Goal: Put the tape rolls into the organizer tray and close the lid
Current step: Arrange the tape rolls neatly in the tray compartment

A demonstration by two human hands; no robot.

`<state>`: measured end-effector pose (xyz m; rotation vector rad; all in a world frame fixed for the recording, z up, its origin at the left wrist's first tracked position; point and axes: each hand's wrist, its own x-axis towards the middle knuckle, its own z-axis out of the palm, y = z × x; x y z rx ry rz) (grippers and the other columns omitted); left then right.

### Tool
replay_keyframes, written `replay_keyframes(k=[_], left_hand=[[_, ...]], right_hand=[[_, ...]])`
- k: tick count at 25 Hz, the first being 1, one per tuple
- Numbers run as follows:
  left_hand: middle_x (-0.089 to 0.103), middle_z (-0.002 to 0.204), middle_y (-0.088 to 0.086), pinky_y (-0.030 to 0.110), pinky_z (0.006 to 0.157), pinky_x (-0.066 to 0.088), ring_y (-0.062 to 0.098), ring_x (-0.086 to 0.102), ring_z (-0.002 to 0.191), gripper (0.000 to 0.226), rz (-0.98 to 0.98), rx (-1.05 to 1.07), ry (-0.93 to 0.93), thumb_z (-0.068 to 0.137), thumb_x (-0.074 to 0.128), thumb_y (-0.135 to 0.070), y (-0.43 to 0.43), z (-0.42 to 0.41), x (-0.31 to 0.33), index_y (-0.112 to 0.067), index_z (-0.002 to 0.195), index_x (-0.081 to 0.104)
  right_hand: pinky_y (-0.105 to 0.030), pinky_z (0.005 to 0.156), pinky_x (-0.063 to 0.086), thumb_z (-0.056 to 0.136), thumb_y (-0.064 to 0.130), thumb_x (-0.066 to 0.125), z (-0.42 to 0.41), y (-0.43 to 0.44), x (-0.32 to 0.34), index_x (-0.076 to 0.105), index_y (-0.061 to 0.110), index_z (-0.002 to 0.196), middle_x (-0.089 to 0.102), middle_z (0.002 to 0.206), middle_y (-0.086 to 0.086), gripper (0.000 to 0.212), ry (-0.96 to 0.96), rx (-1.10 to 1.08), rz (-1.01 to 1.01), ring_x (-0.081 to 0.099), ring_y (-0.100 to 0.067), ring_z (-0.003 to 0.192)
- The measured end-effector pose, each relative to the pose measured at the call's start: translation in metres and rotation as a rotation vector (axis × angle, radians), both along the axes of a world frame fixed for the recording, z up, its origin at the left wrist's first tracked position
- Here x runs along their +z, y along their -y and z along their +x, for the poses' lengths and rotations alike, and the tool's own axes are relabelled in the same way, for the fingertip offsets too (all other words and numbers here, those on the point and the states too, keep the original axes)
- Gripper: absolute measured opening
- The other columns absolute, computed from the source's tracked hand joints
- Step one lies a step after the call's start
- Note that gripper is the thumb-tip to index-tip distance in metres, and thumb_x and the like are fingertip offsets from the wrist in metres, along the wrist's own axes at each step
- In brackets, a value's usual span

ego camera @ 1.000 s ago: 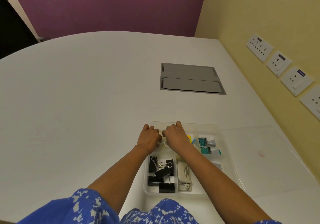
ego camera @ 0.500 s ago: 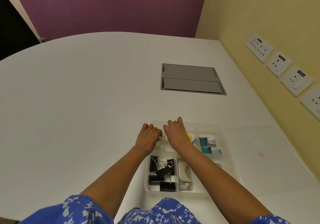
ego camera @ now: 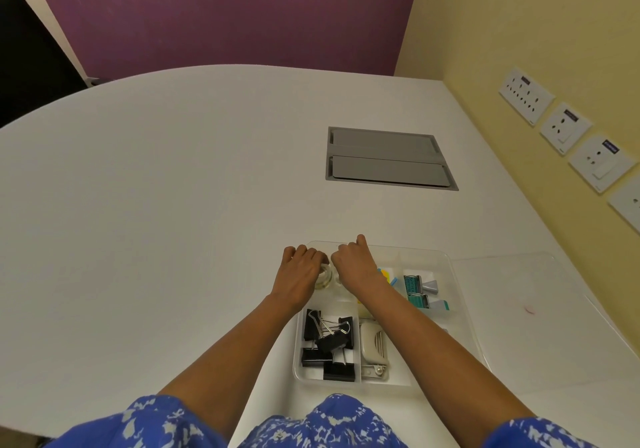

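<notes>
Tape rolls (ego camera: 325, 276), clear ones, sit in the far left compartment of the organizer tray (ego camera: 408, 249), tucked between both hands. Left hand (ego camera: 299, 271) has its fingers curled down over the tape rolls, gripping from the left. Right hand (ego camera: 355, 265) is bunched up beside them, one finger poking up at the tray's far rim; whether it holds a roll, I cannot tell. The tray sits by the near edge of the white desk (ego camera: 173, 205), right of middle, and the clear lid (ego camera: 519, 309) lies flat just beside it toward the right edge. A grey hatch (ego camera: 388, 158) is set into the desk farther back. Purple wall (ego camera: 225, 14) rises behind the far edge, yellow wall (ego camera: 536, 32) with white sockets (ego camera: 564, 125) runs along the right.
</notes>
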<state>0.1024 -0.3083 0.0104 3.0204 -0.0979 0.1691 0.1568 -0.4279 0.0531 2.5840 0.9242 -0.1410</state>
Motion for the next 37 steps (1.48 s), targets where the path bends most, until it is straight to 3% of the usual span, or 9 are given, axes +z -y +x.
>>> replay_keyframes(k=[11, 19, 32, 37], left_hand=[[0.066, 0.119, 0.004, 0.034, 0.100, 0.028, 0.024, 0.046, 0.117, 0.026, 0.184, -0.045, -0.154, 0.096, 0.051, -0.014, 0.012, 0.011, -0.002, -0.015, 0.118, 0.065], [0.066, 0.124, 0.003, 0.035, 0.100, 0.028, 0.023, 0.045, 0.118, 0.028, 0.191, -0.065, -0.143, 0.097, 0.051, -0.018, 0.011, 0.011, -0.003, -0.017, 0.121, 0.065], [0.068, 0.120, 0.005, 0.035, 0.100, 0.029, 0.022, 0.047, 0.117, 0.030, 0.158, -0.044, -0.140, 0.095, 0.055, -0.030, 0.011, 0.014, -0.001, -0.019, 0.120, 0.066], [0.068, 0.115, 0.006, 0.033, 0.100, 0.029, 0.021, 0.047, 0.116, 0.026, 0.125, -0.037, -0.155, 0.094, 0.057, -0.028, 0.010, 0.011, -0.003, -0.022, 0.117, 0.068]], right_hand=[[-0.037, 0.110, 0.027, 0.092, 0.005, 0.052, -0.002, 0.010, -0.006, 0.066, 0.011, 0.111, 0.066, 0.116, -0.006, 0.024, -0.020, 0.047, -0.016, 0.049, -0.026, 0.121], [-0.035, 0.108, 0.027, 0.097, 0.014, 0.047, 0.000, 0.015, -0.010, 0.069, 0.024, 0.115, 0.069, 0.116, -0.005, 0.030, -0.149, 0.010, 0.052, 0.050, -0.023, 0.118], [-0.037, 0.106, 0.028, 0.095, 0.011, 0.052, 0.002, 0.018, -0.020, 0.068, 0.027, 0.119, 0.067, 0.119, -0.004, 0.033, -0.137, 0.051, 0.057, 0.049, -0.024, 0.119], [-0.037, 0.102, 0.030, 0.094, 0.009, 0.053, 0.008, 0.020, -0.022, 0.068, 0.027, 0.117, 0.068, 0.119, -0.001, 0.032, -0.092, -0.032, 0.180, 0.053, -0.024, 0.116]])
